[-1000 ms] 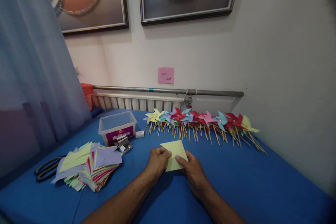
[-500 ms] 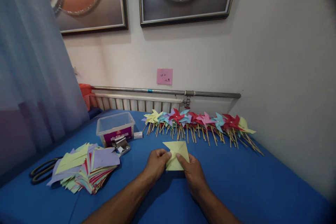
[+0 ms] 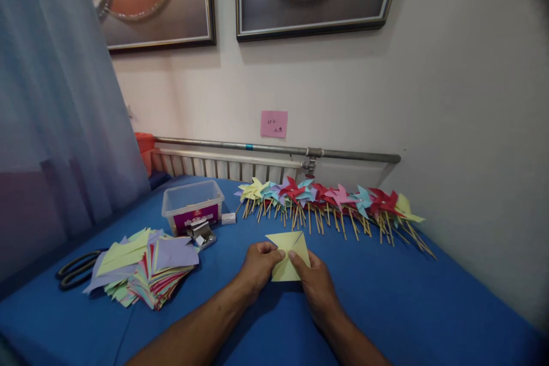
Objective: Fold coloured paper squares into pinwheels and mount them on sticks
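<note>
A pale yellow square of paper with diagonal slits running in from its corners is held up above the blue table. My left hand pinches its left side, thumb on top near the middle. On the right side my right hand grips it, the thumb also pressing close to the centre. The fingers beneath the paper are hidden. Beyond the hands lies a long row of finished paper pinwheels on thin wooden sticks, in red, pink, blue, purple and yellow.
At the left a stack of coloured paper sheets overlaps black-handled scissors. Behind it stand a clear plastic tub with a purple label, a small open box of metal pieces and a small white box. A blue curtain hangs at the left.
The view has shifted slightly, so the surroundings sit a little further right. Both hands keep hold of the yellow paper, and the slit at its upper right looks a bit wider.
</note>
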{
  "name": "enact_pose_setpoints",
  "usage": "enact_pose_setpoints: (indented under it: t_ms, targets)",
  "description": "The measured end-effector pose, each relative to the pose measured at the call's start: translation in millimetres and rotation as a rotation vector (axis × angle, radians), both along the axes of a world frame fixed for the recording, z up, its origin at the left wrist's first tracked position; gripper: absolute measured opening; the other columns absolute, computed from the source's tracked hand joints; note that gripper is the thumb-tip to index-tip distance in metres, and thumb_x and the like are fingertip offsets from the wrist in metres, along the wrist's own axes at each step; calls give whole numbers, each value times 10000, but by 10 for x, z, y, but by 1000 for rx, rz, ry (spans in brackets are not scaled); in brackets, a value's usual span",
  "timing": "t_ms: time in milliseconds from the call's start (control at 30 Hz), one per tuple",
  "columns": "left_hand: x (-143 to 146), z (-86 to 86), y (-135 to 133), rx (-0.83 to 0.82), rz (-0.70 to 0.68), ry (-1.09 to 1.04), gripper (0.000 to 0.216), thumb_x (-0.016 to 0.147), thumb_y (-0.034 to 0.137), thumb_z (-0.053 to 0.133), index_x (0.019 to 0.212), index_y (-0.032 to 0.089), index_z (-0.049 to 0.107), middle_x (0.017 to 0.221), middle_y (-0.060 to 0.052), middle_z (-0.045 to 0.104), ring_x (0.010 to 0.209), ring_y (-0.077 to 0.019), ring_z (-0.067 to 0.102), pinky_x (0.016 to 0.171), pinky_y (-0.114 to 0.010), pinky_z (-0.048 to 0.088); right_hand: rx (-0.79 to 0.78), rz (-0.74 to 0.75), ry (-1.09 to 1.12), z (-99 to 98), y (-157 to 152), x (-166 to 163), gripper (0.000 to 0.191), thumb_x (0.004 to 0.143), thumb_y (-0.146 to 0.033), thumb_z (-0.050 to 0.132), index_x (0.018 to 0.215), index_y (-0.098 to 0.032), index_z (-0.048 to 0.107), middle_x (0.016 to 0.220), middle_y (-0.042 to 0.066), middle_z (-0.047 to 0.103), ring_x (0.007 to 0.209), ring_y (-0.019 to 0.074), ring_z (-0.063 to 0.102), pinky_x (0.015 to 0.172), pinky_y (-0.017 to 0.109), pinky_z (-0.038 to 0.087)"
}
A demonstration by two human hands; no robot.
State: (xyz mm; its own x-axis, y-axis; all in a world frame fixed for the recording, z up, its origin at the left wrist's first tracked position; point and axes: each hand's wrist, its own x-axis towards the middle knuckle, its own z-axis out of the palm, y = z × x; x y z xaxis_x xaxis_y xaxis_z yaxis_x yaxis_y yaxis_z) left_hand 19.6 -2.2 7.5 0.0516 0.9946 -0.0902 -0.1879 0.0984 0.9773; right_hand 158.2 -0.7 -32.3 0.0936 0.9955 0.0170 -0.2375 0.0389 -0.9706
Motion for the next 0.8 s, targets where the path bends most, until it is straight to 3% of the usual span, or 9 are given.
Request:
enact_pose_setpoints:
  t_ms: [367,500,800]
  targets:
    - [-12,-87,84,36,59,43,315,550,422,748,557,196,528,476,47,487,452,-84,376,467,-243,277,12,126,51,148,-102,11,578,722,-588,821,1104,-158,760,880,85,815,808,294,758,732,379,596]
    - [-21,-89,96,58,54,91,286,566,417,711,555,200,525,465,49,476,449,-87,367,466,-244,261,-5,173,63,134,-78,33,589,638,-516,896,1089,-164,761,929,95,818,816,299,761,774,402,596]
    - [-13,-128,92,118,15,114,290,618,422,697,571,200,515,490,52,466,469,-92,375,484,-246,278,-22,56,-61,65,-51,30,604,601,-563,899,1011,-136,786,894,113,821,799,315,757,727,395,592]
